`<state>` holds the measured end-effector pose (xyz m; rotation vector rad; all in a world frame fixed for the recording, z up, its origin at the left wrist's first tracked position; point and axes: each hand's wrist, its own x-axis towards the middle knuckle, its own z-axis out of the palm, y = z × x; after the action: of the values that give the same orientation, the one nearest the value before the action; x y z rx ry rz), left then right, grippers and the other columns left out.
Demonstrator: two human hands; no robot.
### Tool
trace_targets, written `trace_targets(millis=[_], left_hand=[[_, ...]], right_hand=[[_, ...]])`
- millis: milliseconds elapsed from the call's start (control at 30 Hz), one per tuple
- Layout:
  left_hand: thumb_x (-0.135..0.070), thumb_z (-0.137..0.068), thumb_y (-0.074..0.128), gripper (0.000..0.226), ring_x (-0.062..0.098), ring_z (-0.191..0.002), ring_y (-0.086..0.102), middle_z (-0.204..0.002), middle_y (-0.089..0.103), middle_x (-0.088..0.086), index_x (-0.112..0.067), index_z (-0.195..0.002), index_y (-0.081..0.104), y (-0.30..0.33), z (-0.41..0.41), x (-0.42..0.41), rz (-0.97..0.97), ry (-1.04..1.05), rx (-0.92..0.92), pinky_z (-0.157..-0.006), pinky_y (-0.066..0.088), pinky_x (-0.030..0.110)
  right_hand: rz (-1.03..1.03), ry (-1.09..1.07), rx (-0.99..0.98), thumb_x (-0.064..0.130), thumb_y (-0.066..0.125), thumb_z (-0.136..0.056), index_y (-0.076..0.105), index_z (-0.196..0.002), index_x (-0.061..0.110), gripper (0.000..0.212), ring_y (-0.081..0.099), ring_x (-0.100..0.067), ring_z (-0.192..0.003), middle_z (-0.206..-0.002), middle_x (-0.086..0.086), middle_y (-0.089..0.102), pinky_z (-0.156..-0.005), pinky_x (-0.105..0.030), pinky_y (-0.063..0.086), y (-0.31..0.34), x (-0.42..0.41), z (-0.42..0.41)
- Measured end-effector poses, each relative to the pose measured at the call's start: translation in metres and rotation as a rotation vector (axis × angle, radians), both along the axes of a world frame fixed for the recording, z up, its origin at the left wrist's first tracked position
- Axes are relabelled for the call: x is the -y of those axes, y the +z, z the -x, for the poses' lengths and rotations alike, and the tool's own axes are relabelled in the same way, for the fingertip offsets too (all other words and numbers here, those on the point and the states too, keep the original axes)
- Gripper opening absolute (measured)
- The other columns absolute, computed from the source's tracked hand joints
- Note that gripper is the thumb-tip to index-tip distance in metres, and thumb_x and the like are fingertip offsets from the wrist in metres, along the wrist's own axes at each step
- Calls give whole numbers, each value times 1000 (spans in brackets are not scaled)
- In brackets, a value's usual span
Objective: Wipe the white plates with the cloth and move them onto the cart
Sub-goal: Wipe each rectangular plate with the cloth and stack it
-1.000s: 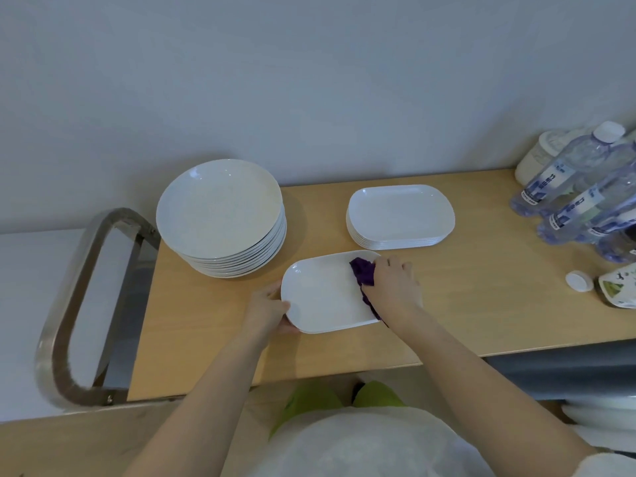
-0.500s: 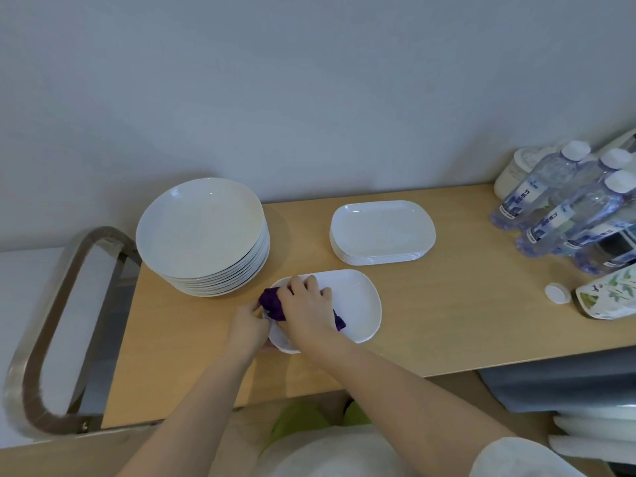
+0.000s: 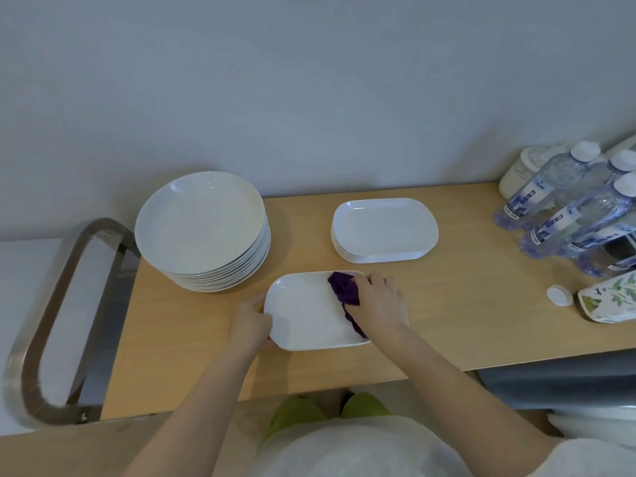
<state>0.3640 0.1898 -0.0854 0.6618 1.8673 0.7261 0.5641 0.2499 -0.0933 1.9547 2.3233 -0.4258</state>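
The white oblong plate [image 3: 309, 313] I am working on lies flat on the wooden worktop [image 3: 464, 304], near its front edge and directly in front of me. My right hand [image 3: 378, 302] is bunched over the purple cloth [image 3: 345, 293], fingers curled around it, pressing it down on the right part of the plate; a tail of the cloth trails toward the plate's near right corner. My left hand [image 3: 251, 320] grips the plate's left rim, thumb on top of the edge and the other fingers hidden beneath it. Just behind the plate, apart from it, sits a stack of oblong plates [image 3: 383, 230] of the same white kind. To the left of that, toward the back of the worktop, stands a taller stack of round white plates [image 3: 201, 232], its base near the far left corner of my plate but not touching it. Past the left end of the worktop is a metal loop handle [image 3: 51, 321], which seems to belong to the cart, though I cannot see the rest of it. At the right end stand several clear water bottles [image 3: 568, 208] with white caps and blue labels, crowded together, with a white jar [image 3: 519, 170] behind them. In front of the bottles a loose white cap [image 3: 558, 296] lies on the wood, just beside a pouch printed with leaves [image 3: 609, 301].
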Motion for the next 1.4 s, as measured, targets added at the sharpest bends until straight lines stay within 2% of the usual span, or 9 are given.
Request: trace_targets(millis=[167,300,400,500,667,800,933,1167,1400], left_hand=[[10,-74,37,62,31,-65,60,-84,61,-1,-21,-123,61,-4,-1,-3,2,-14,-21,-38,45,24],[11,-76,38,62,26,-61,58,-91,64,15,-18,-127,58,-6,1,-1,5,-11,-4,-34,43,22],[7,-79,42,58,25,-68,65,-93,65,9,-22,-126,59,-6,1,-1,-1,-15,-14,-44,53,29],[6,-81,43,56,28,-78,67,-90,67,2,-24,-125,59,-8,2,-3,1,7,-19,-59,60,42],[13,-73,34,69,29,-60,65,-82,64,6,-26,-125,59,-5,0,-2,33,60,2,-36,50,29],[12,-72,39,67,31,-69,68,-86,67,6,-31,-118,60,-5,0,-2,30,26,-9,-47,57,39],[6,-79,48,55,25,-72,66,-96,66,6,-26,-122,60,-4,0,-2,-2,-5,-22,-40,50,26],[6,-77,47,46,22,-65,64,-79,62,-1,-36,-96,52,-1,-2,-1,-20,-18,-35,-41,51,29],[12,-76,35,62,24,-73,62,-84,60,-6,-29,-117,60,-4,-4,-2,-9,-13,-30,-39,51,27]], right_hand=[[-6,-47,21,35,49,-91,44,-128,21,40,41,-28,-112,-129,-5,44,-90,-35,37,-6,24,13],[25,-21,-21,30,50,-90,42,-128,19,41,43,-30,-108,-127,-7,43,-84,-36,38,-7,28,42],[29,27,-58,28,55,-89,42,-126,18,41,42,-30,-103,-123,-8,43,-75,-36,34,-7,33,68],[18,86,-72,32,58,-87,43,-125,18,44,40,-32,-106,-125,-10,41,-79,-39,33,-8,40,87],[-15,196,-136,43,58,-88,45,-123,18,45,38,-32,-113,-128,-10,43,-88,-44,35,-11,54,94],[-7,283,-132,36,61,-88,44,-128,19,46,37,-31,-117,-131,-9,43,-91,-42,36,-12,52,77],[-17,319,-102,38,61,-87,45,-128,23,46,40,-28,-113,-129,-4,45,-88,-39,34,-13,47,51],[-47,198,-31,47,53,-86,45,-128,31,47,42,-23,-116,-129,5,45,-89,-33,36,-10,32,-3],[-58,-145,-72,37,52,-87,49,-125,20,41,43,-25,-111,-120,-2,50,-91,-33,35,-9,-6,21]])
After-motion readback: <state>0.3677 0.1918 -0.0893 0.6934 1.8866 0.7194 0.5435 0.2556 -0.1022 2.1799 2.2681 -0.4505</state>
